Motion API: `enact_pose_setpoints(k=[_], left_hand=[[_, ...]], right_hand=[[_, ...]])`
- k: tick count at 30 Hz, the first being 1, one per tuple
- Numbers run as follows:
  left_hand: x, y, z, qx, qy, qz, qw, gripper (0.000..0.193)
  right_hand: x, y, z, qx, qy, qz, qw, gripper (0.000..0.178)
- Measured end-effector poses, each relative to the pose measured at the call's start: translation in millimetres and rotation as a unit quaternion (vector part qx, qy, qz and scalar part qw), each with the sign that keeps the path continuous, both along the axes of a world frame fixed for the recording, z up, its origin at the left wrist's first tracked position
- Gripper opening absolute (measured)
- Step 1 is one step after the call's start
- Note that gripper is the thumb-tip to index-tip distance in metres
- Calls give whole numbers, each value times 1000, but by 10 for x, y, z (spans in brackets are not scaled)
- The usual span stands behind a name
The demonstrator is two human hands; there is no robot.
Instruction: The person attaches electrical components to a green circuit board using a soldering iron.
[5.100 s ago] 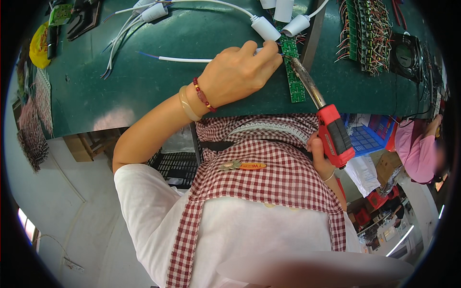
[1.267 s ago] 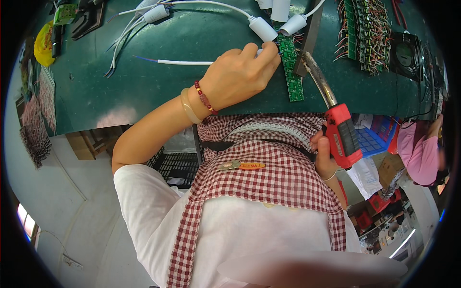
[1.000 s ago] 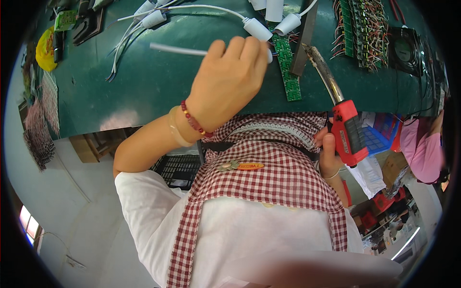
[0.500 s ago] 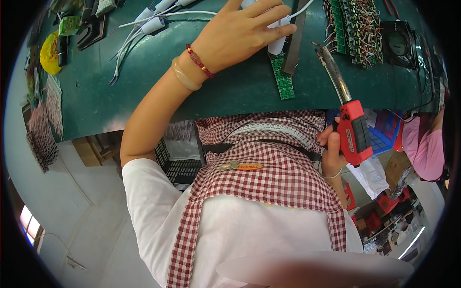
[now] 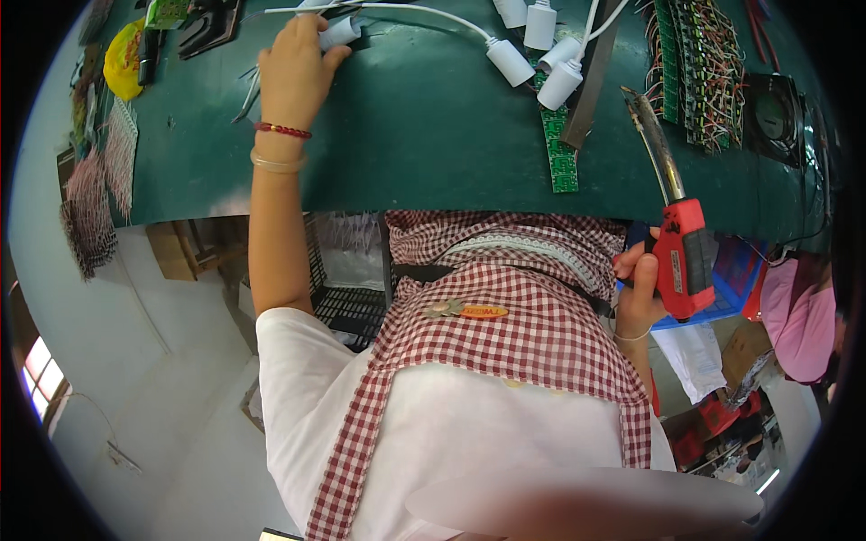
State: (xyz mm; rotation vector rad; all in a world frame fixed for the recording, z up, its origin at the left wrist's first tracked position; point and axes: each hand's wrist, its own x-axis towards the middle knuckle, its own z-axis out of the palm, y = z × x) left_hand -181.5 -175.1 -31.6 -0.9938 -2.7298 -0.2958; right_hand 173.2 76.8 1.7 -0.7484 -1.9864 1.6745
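Observation:
My left hand [image 5: 296,74] is over the far left of the green bench, fingers partly spread and thumb apart. Against it lies a white plastic cylinder with cable [image 5: 340,34], one of a bunch whose thin wire ends show beneath the hand. Low at the right, my right hand [image 5: 639,287] is closed round the handle of a red and black soldering gun [image 5: 683,257], its metal tip pointing up over the bench. Several white cylinders on white cables [image 5: 510,61] rest around a green circuit board strip [image 5: 559,153], beside a dark metal bar [image 5: 591,90].
At the back right stand rows of wired circuit boards [image 5: 699,81] and a black fan [image 5: 776,117]. A yellow bag [image 5: 124,61] and bundles of thin wires [image 5: 87,212] occupy the left side. Below the bench at right is a blue crate [image 5: 735,279]; someone's pink sleeve [image 5: 798,316] is beyond it.
My left hand has moved left from the white cylinders at the board strip to the cable bunch, leaving those cylinders on the bench. My right hand still grips the soldering gun.

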Motion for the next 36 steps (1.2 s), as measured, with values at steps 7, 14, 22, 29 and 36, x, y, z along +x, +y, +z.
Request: enact_pose_setpoints(k=[7,14,22,29,36], left_hand=[[462,100,343,80,-252,-114,958,39],[1094,698,201,124,-222,-206,945,35],[1322,937,36,115,-149,-217,958,37],[1343,936,-94,114,-37,-234,965,38],[1380,916,-74,131,-19,-226,965,40]], right_hand=[[48,-5,-7,-8,10,-24,1000,33],[136,-12,18,1,-26,53,998,35],[371,-32,-53,8,-61,118,991,42],[425,-71,-59,-44,-91,129,987,46],[477,-57,-148,-2,-100,155,983,44]])
